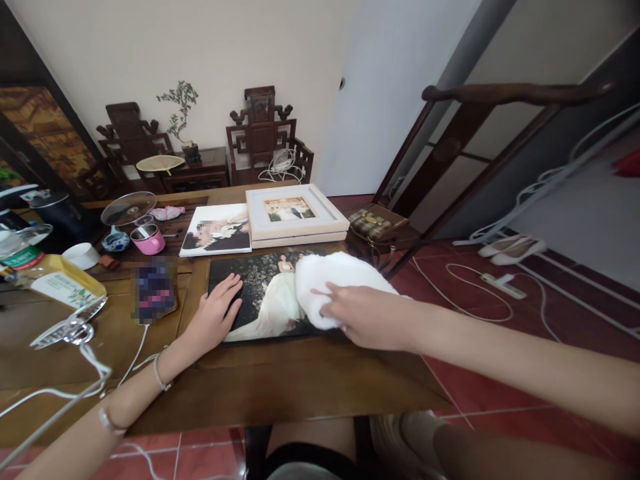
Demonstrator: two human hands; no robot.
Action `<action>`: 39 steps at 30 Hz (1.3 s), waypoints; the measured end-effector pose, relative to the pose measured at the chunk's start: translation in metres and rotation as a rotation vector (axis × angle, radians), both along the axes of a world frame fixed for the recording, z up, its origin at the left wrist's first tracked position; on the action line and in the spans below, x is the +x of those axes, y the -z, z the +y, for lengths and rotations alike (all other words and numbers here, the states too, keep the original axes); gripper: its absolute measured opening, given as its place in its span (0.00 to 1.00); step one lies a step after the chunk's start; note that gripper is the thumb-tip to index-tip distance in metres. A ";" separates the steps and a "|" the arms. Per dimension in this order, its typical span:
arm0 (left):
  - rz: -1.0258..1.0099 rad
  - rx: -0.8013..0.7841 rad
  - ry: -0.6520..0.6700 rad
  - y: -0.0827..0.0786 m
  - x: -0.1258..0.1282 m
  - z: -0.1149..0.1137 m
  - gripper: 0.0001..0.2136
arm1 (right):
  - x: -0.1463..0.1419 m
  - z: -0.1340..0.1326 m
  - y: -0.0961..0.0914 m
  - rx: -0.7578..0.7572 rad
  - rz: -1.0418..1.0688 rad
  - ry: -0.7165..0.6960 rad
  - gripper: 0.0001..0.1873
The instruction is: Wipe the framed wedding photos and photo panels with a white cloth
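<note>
A dark photo panel (265,280) showing a figure in a pale gown lies flat on the wooden table in front of me. My left hand (220,310) rests on its left edge, fingers stretched out and holding nothing. Over the panel's right part, my right hand (360,313) grips a fluffy white cloth (345,273), which hides that side of the picture. Just behind the panel are a smaller photo print (220,230) and a stack of white picture frames (300,217).
To the left stand a pink mug (148,240), an oil bottle (60,277), a phone (155,290) on a cable and a hair claw clip (75,327). A dark wooden chair (450,133) with a checked bag (377,223) is at the right. Cables trail over the red floor.
</note>
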State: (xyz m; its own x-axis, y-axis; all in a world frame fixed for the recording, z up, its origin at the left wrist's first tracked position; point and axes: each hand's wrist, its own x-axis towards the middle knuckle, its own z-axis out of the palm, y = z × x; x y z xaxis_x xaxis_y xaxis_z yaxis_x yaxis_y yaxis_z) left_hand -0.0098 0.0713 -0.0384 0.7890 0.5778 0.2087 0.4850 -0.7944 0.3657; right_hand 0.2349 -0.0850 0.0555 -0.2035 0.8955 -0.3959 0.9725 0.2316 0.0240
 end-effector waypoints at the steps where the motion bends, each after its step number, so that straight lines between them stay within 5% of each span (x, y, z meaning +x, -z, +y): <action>1: -0.002 0.002 0.000 0.000 0.000 0.000 0.19 | -0.005 -0.008 -0.005 -0.040 0.013 -0.003 0.20; 9: -0.019 0.025 0.007 0.003 0.001 0.001 0.19 | -0.022 -0.034 -0.012 -0.151 0.109 -0.045 0.21; 16: -0.009 0.014 0.012 0.003 0.001 0.002 0.19 | -0.005 0.006 -0.008 -0.066 0.095 0.023 0.17; 26: -0.022 0.022 0.015 0.004 0.000 0.003 0.19 | 0.024 0.055 0.034 0.221 0.049 0.044 0.23; 32: -0.005 0.016 0.007 0.002 -0.001 0.001 0.19 | 0.000 0.031 0.021 0.130 0.054 0.102 0.24; 39: 0.000 0.006 -0.011 -0.001 0.000 -0.001 0.19 | -0.036 -0.017 -0.011 -0.150 0.128 -0.001 0.26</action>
